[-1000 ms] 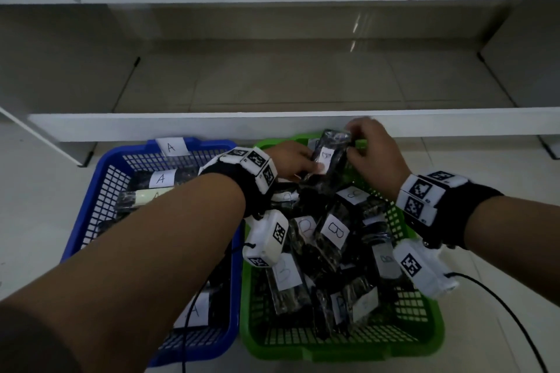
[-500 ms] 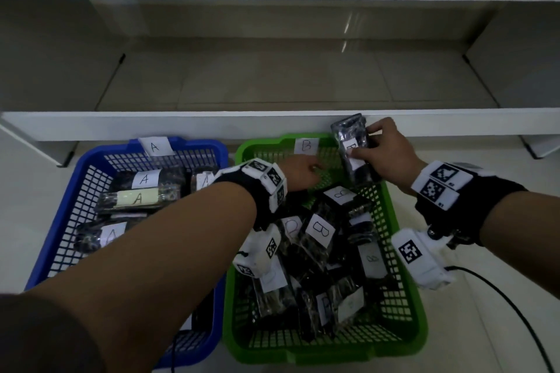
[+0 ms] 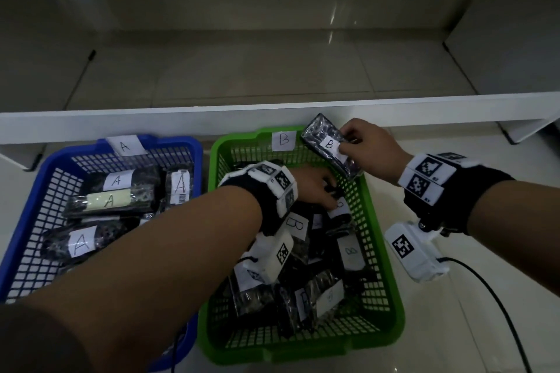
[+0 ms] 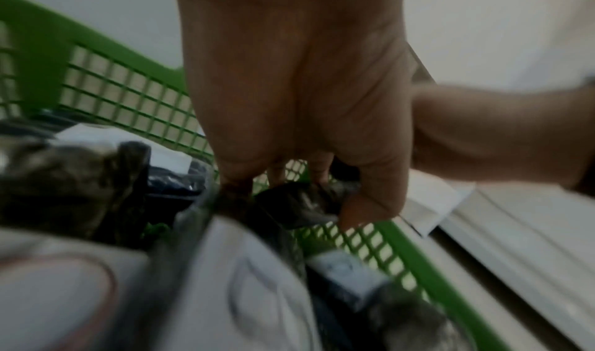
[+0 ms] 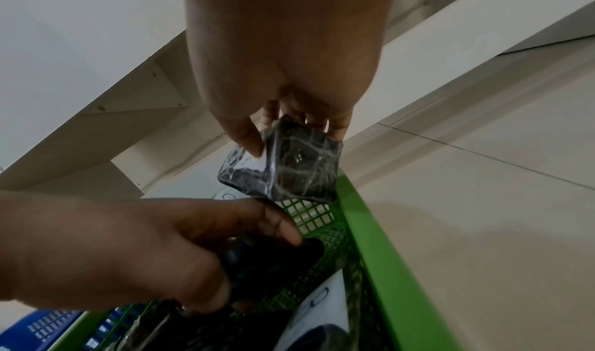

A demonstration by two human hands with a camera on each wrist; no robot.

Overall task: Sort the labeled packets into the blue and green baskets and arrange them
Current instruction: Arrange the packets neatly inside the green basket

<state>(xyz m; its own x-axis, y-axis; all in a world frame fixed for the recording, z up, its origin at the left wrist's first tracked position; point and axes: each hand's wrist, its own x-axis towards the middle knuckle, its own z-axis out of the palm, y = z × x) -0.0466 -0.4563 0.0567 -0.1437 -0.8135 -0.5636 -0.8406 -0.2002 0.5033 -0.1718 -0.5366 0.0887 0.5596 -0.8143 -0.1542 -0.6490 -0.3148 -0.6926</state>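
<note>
The right hand [image 3: 371,148] pinches a B packet [image 3: 330,145] above the far right corner of the green basket [image 3: 381,251]. Inside it, the left hand [image 3: 315,188] curls its fingers around a dark packet [image 4: 296,203]. The blue basket [image 3: 30,206], left of the green one, holds A packets [image 3: 115,191].

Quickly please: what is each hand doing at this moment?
Left hand: grips a dark packet in the green basket.
Right hand: holds a B packet.

Dim indoor light, glare streaks on the shelf [image 3: 331,18], left wrist view motion-blurred, wide-angle edges bent
</note>
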